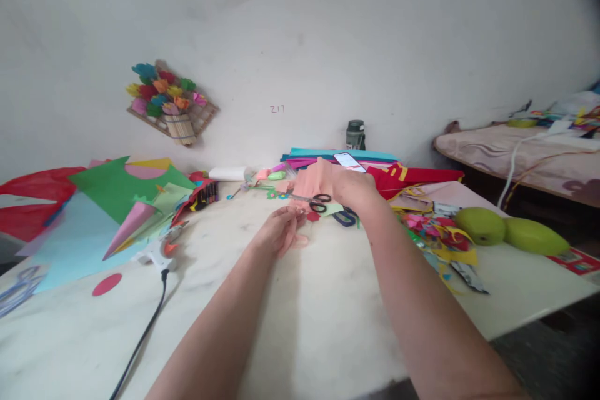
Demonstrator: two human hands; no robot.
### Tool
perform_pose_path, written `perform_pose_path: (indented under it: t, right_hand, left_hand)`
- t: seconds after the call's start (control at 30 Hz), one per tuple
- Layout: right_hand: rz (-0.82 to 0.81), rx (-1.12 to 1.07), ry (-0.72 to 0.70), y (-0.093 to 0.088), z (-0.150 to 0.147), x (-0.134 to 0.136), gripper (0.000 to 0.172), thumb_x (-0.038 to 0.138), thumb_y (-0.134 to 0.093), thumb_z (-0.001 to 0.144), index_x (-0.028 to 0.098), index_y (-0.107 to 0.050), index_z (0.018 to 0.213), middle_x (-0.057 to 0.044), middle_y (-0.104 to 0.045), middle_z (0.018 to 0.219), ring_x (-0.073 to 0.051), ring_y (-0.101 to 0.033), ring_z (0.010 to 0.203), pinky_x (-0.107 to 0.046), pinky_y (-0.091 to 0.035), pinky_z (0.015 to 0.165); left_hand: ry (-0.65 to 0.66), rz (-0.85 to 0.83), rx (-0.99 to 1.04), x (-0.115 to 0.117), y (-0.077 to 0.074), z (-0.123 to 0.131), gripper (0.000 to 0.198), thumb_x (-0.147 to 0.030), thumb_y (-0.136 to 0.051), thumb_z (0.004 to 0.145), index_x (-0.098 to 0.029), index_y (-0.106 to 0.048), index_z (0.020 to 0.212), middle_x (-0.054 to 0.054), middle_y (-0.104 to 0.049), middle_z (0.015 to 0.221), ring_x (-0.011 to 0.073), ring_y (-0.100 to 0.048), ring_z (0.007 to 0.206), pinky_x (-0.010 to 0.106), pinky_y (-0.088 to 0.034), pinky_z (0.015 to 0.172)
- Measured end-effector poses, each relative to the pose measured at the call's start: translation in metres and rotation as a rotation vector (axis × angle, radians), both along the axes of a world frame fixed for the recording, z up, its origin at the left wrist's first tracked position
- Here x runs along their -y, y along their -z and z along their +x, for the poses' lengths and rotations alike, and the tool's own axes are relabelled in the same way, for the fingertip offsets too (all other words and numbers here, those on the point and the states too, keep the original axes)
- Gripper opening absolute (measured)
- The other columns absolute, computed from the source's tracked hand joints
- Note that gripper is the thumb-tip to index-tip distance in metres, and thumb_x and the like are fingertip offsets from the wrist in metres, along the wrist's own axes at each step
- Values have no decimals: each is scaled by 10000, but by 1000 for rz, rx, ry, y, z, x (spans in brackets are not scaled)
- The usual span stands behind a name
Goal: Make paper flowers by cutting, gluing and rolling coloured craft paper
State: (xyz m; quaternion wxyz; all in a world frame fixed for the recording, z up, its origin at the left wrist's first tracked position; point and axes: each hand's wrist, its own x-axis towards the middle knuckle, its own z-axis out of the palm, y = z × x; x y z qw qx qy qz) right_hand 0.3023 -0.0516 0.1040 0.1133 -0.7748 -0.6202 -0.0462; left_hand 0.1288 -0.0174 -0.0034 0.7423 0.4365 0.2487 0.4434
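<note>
My left hand [276, 228] is closed, fingertips pinched on a crumpled strip of peach crepe paper [295, 241] that hangs below the fingers. Farther forward, my right hand [350, 186] is closed on a larger peach crepe paper sheet [315, 180], held up to its left; the fingers are partly hidden. Between my hands lie black-handled scissors [320, 202], blades pointing left. A second, dark blue pair of handles [344, 219] shows under my right wrist. Nearby are a red paper scrap [313, 217] and a pale green paper piece [332, 208].
A glue gun [159, 255] with a black cord stands at left beside coloured paper sheets [70, 231] and a red paper circle [107, 284]. At right are paper scraps [445, 237] and two green mangoes [510, 232]. A phone [349, 162] and a bottle [355, 134] stand at the back.
</note>
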Motion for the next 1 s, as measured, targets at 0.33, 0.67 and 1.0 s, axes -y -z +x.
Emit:
perform_pose_path:
  t: [0.33,0.67,1.0]
  right_hand:
    - [115,-441,-438,13,-13,-4,151,242,-510,726,153,-624,680,-2,-589,611,-77,-505,522,-170,-324,468]
    - [-212,-963,-568,41,-22,-16,148,160,-539,714,110,-554,576,-17,-564,462,-48,-411,339,-157,-299,354]
    - [-180,-992,-535,41,-24,-13,173,166,-536,715,110,-533,551,-13,-554,447,-42,-384,315,-166,-274,342]
  left_hand:
    - [-330,107,-51,-11,-7,-10,258,-315,-683,627,-111,-548,711,0,-549,535,27,-418,394,133,-225,330]
    - [-427,88,97,-16,-7,-35,282,-293,-673,619,-133,-538,808,-32,-492,572,8,-327,401,138,-142,346]
    - [-387,108,99,-15,-8,-35,257,-285,-662,631,-127,-530,785,-17,-485,606,11,-313,425,133,-135,347]
